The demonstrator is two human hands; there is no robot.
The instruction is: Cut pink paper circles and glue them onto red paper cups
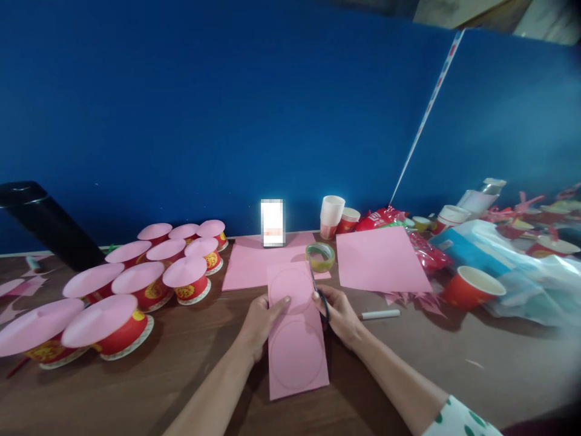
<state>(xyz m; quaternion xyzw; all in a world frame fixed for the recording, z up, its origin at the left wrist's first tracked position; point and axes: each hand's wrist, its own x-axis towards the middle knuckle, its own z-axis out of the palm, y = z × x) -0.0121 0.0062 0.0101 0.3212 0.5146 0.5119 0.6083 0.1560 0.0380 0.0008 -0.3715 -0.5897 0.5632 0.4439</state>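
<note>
No writing can be read: the gold marks on the red cups (136, 290) are too small, and the white card (273, 223) at the wall is blurred out.

The left hand (259, 321) pinches the left edge of the pink strip (297, 345), thumb on top near the upper drawn circle, fingers curled under. The right hand (340, 315) is closed through the handles of the scissors (320, 297), whose blades meet the strip's right edge between the two circles; how far the blades gape cannot be told.

The strip lies lengthwise in the middle of the table (181, 375), its near end at 6 o'clock and its far end over a pink sheet (247, 263) at 12. A tape roll (320, 257) sits just beside the scissors at 1 o'clock, with a second sheet (381, 260) past it. A white marker (380, 314) lies near the right hand at 3 o'clock, and a tipped cup (472, 287) and a plastic bag (535, 284) lie beyond. The cups capped with pink discs crowd 9 to 10 o'clock. Bare wood lies open from 7 to 8 o'clock and from 4 to 5.
</note>
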